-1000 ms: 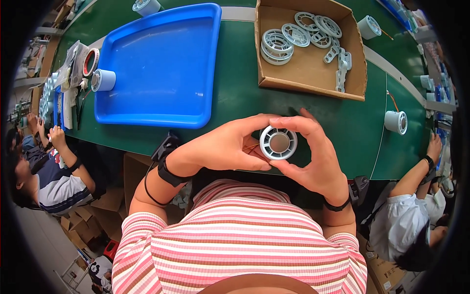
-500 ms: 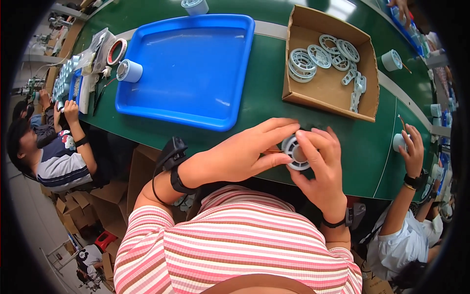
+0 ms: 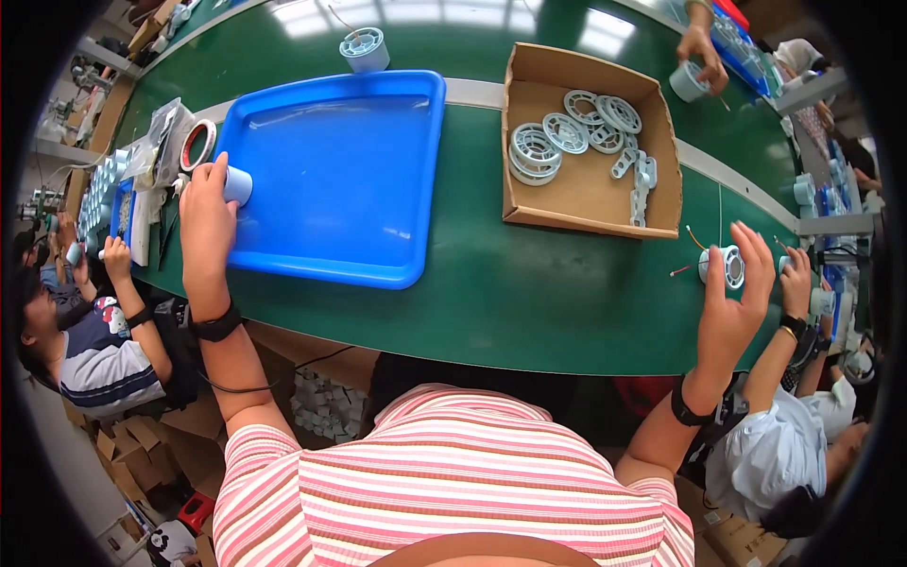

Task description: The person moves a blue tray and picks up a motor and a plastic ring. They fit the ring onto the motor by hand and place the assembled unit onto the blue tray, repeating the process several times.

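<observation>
My left hand [image 3: 206, 213] is curled round a light-blue cylindrical housing [image 3: 239, 186] at the blue tray's [image 3: 335, 271] left rim; the hand covers much of it. On the right, my right hand [image 3: 732, 307] has its fingers and thumb apart in front of another round housing [image 3: 728, 268]. This one has a spoked ring on its face and thin wires sticking out to the left. It stands on the green table, partly hidden behind the fingers.
A cardboard box [image 3: 593, 219] holds several pale-blue spoked rings [image 3: 565, 133] and link-shaped pieces [image 3: 644, 189]. Beyond the tray stands a wired housing [image 3: 365, 50]. A tape roll [image 3: 197, 145] lies left. A co-worker's hand [image 3: 700, 49] grips a housing [image 3: 689, 82] at upper right.
My hands have parted from the ringed housing held between them. The left hand has reached to the tray's left rim; the right hand and a ringed housing are at the far right.
</observation>
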Demonstrator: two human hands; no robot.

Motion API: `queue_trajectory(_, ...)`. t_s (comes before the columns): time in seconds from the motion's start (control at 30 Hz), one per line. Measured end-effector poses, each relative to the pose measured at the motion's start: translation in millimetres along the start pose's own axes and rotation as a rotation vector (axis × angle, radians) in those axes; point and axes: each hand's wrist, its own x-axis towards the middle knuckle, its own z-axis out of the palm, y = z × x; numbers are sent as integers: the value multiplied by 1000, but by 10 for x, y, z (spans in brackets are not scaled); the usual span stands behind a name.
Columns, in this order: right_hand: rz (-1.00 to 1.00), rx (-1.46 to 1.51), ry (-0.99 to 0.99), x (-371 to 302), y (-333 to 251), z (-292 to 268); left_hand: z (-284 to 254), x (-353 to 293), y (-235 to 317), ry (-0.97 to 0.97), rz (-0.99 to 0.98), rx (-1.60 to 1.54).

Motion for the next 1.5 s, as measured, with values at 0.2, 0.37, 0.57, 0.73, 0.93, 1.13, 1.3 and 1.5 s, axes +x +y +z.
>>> queue_trajectory(0.2,-512,290,-341,742,-637,589,-516,-122,710,189,51,-390)
queue_trajectory(0.37,-649,76,-495,894,-565,1306,-951,-454,1525,68,333,-801)
queue_trajectory(0.57,-359,301,-304,767,-741,669,-932,-777,1807,-235,518,-957)
queue_trajectory(0.73,157,683,-542,82,-730,8,-753,-864,2104,-295,571,-1022)
queue_trajectory(0.93,307,577,-813,-476,-448,200,-672,-860,2370,-346,499,-1071)
queue_trajectory(1.13,-47,416,-546,-661,-496,239,-782,-849,2385,-545,440,-1125)
queue_trajectory(1.3,-30,610,-549,-733,-501,382,-648,-918,2463,-875,140,-1511)
queue_trajectory(1.5,-51,939,-549,-660,-844,280,-523,-934,2555,-1044,96,-1698)
